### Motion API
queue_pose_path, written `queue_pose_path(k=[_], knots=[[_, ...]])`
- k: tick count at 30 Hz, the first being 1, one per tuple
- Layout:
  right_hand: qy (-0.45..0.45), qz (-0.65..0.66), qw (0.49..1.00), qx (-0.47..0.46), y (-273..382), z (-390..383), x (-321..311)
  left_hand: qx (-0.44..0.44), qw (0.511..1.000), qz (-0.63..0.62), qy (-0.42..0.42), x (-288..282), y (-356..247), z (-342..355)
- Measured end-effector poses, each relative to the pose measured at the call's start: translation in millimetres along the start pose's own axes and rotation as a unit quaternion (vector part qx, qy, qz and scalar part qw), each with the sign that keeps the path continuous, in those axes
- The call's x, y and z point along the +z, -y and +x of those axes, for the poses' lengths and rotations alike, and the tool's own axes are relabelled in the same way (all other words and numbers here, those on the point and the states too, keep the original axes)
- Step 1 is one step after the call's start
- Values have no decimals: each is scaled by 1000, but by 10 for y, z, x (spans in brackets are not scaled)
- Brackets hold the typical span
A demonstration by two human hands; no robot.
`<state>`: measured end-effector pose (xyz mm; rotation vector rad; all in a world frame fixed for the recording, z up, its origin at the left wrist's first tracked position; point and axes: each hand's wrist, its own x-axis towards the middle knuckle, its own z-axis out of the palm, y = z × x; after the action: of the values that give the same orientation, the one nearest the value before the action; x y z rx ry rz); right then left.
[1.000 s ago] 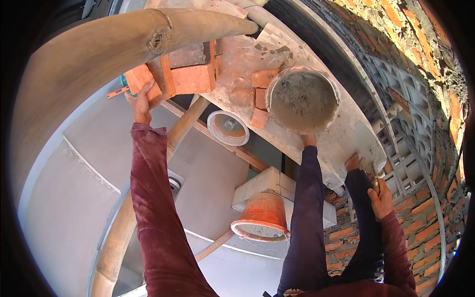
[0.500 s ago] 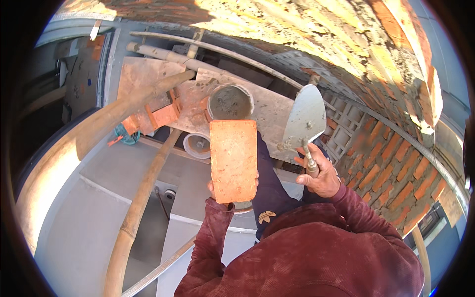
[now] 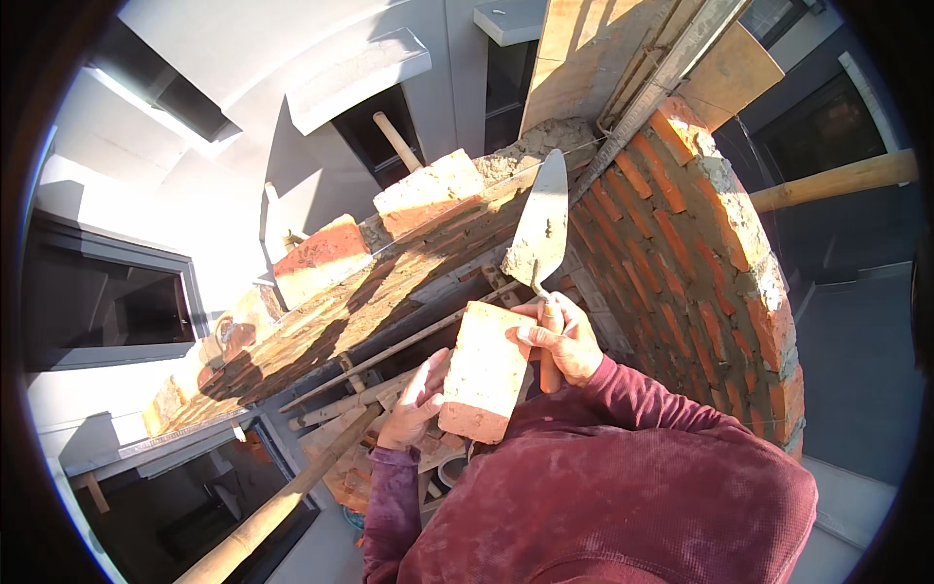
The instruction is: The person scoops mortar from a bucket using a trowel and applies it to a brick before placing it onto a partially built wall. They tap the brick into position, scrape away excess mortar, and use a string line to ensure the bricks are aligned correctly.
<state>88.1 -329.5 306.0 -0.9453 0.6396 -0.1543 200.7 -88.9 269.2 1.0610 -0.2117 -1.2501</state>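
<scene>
An orange-red brick (image 3: 484, 375) is tilted in front of my chest, between my two hands. My left hand (image 3: 413, 404) is at the brick's left side with its fingers stretched out, close to or touching the edge. In my right hand (image 3: 569, 346) is the handle of a trowel (image 3: 542, 219), its blade pointing up and away with bits of mortar on it. The thumb and fingers of that hand also meet the brick's right upper edge. Whatever supports the brick underneath is hidden.
Ahead runs a low brick wall with separate bricks (image 3: 431, 193) on top and a string line above. A taller brick wall (image 3: 681, 282) rises at right. Bamboo poles (image 3: 282, 506) and scaffold boards lie below left. A grey bucket (image 3: 452, 471) is partly hidden by my body.
The view has swung up from the scaffold to the walls. My left hand no longer wraps the brick, which has come over to my right hand. The trowel stays in the right hand.
</scene>
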Motion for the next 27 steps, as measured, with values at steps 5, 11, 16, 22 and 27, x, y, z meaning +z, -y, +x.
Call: queue_pose_path(k=[5,11,16,22,27], knots=[[-100,-2,990,-101,341,73,-421,181,740,637,-118,1021,-391,681],[-122,-142,959,-212,836,148,-952,236,752,606,-108,1473,-488,1387],[-167,-85,964,-191,1105,-107,-1471,225,734,634,-93,1308,-1188,2127],[-213,-203,949,-113,910,-425,-2037,249,684,683,-59,1124,-1887,3090],[-252,-236,935,-77,732,-572,-2030,215,623,750,-42,957,-1769,3519]])
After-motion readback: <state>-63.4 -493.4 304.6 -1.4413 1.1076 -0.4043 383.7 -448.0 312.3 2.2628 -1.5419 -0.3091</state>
